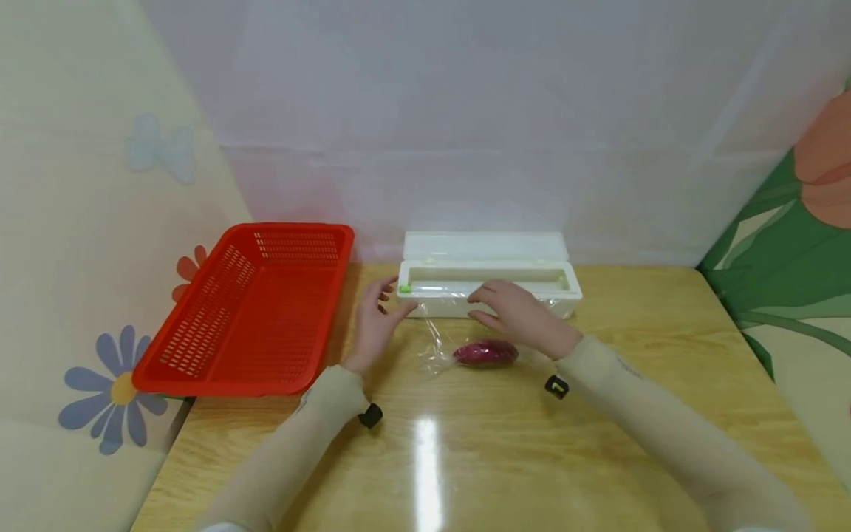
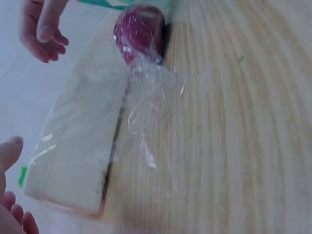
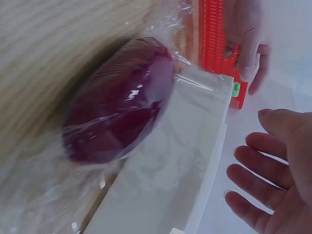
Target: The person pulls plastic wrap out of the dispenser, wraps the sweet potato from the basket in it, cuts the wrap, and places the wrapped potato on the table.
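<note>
A white cling film dispenser (image 1: 492,304) stands at the back of the table with its lid (image 1: 485,246) raised. Clear film hangs down its front to a purple, oval vegetable-like item (image 1: 485,353), wrapped in film, its exact kind unclear. My left hand (image 1: 375,325) is at the dispenser's left end, close to the green slider (image 1: 405,290), with fingers loosely bent and nothing gripped. Above the front of the box hovers my right hand (image 1: 521,318); in the right wrist view its fingers (image 3: 261,168) are spread and hold nothing. Twisted film (image 2: 146,87) trails from the item.
To the left sits a red plastic basket (image 1: 242,388) with slotted walls, near the table's left edge. A pale cloth wall (image 1: 465,148) rises behind the wooden table (image 1: 532,458). Printed flowers (image 1: 122,388) decorate the side panels.
</note>
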Demonstrator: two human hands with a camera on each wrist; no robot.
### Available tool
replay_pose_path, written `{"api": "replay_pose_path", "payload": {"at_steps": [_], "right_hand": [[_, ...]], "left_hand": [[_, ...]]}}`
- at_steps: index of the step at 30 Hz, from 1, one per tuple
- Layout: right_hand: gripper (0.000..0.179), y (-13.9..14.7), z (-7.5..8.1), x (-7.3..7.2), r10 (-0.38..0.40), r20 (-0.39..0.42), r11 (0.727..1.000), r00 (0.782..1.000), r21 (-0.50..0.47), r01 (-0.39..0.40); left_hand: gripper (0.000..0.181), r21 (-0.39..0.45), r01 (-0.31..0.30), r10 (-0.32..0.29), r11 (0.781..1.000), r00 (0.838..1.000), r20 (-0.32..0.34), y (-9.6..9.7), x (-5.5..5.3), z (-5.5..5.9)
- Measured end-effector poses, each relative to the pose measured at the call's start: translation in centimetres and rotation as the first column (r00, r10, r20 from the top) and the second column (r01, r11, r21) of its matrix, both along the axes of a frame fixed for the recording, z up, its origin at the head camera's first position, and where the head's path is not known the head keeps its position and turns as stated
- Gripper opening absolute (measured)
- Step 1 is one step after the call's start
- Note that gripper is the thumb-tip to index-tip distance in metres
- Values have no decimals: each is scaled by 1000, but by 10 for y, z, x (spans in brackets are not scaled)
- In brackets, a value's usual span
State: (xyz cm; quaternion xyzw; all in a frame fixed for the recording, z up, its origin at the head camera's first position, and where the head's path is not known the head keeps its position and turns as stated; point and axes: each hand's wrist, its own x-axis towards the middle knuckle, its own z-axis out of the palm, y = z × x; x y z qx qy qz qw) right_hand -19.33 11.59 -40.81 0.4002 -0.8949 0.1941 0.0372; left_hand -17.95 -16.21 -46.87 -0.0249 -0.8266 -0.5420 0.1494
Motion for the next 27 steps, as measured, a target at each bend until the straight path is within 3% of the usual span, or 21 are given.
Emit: {"api": "replay_pose_path", "payload": {"at_steps": [2, 8, 19, 23, 27], "right_hand": [[28, -10, 1, -6, 8, 30, 1000, 1000, -16, -8], [25, -43, -1, -26, 66, 5, 997, 998, -45, -66], [24, -102, -5, -58, 98, 93, 994, 991, -63, -92], [26, -115, -7, -63, 94, 133, 995, 987, -47, -89], [20, -125, -8, -67, 94, 114, 996, 989, -21, -92]], "left_hand": [[68, -10, -4, 5, 1000, 1000, 11, -2, -4, -3], [80, 20, 46, -47, 999, 998, 48, -5, -18, -14], [70, 131, 104, -116, 986, 989, 89, -9, -26, -19], [64, 186, 100, -113, 978, 991, 64, -7, -26, -22], [60, 213, 93, -104, 973, 994, 41, -6, -28, -22]]}}
